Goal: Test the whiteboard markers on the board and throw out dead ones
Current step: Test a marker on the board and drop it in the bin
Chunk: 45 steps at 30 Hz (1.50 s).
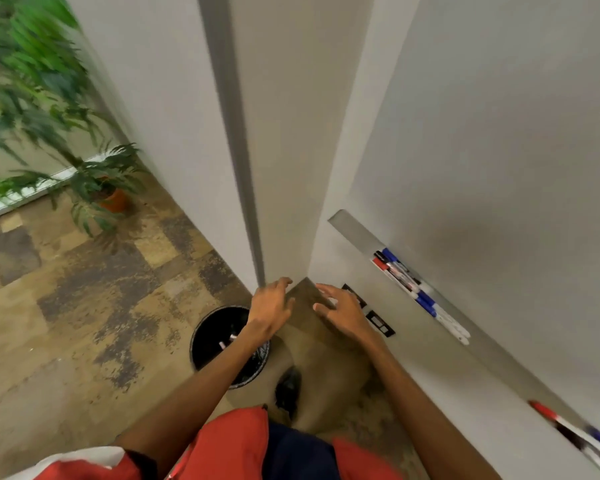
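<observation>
A whiteboard (492,140) fills the right side, with a metal tray (354,232) along its lower edge. Several markers (407,284) with red, blue and black caps lie in a bunch on the tray. More markers (568,433) lie blurred at the tray's near end. On the floor stands a black round bin (208,344) with markers (226,341) inside it. My left hand (271,306) hangs above the bin's right rim, fingers relaxed, holding nothing. My right hand (343,308) hovers beside it with fingers spread, left of the tray, empty.
A white wall corner with a grey strip (236,150) rises just beyond my hands. Wall outlets (380,322) sit low under the tray. A potted plant (94,181) stands far left on patterned carpet. My shoe (288,386) is near the bin.
</observation>
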Each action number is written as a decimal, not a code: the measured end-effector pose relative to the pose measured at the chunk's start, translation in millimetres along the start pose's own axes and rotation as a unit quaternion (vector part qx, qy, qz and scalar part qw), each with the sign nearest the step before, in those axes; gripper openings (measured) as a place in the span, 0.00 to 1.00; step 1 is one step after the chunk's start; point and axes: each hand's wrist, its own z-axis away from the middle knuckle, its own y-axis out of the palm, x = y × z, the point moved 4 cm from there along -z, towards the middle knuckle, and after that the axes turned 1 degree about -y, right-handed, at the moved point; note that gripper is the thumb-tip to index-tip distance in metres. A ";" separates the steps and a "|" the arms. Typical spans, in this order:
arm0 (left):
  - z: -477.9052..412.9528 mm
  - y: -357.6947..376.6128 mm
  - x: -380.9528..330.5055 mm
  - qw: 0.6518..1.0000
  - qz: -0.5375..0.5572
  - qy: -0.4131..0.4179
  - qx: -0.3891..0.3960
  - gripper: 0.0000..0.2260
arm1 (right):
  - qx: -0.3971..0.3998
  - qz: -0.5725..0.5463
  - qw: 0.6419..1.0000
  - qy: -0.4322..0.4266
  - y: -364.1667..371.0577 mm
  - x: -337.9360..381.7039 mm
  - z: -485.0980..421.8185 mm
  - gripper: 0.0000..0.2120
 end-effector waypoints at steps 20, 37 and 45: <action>6.7 104.9 -268.0 0.931 -0.019 0.342 0.125 0.19 | -0.426 -0.026 0.893 0.146 -174.2 -149.4 187.7 0.13; 88.5 241.3 -452.9 0.894 -0.080 0.402 0.180 0.13 | -0.386 0.088 0.882 0.254 -252.6 -293.7 309.7 0.13; 98.3 273.0 -459.7 0.904 -0.097 0.383 0.164 0.08 | -0.388 0.064 0.894 0.215 -250.4 -314.1 311.3 0.13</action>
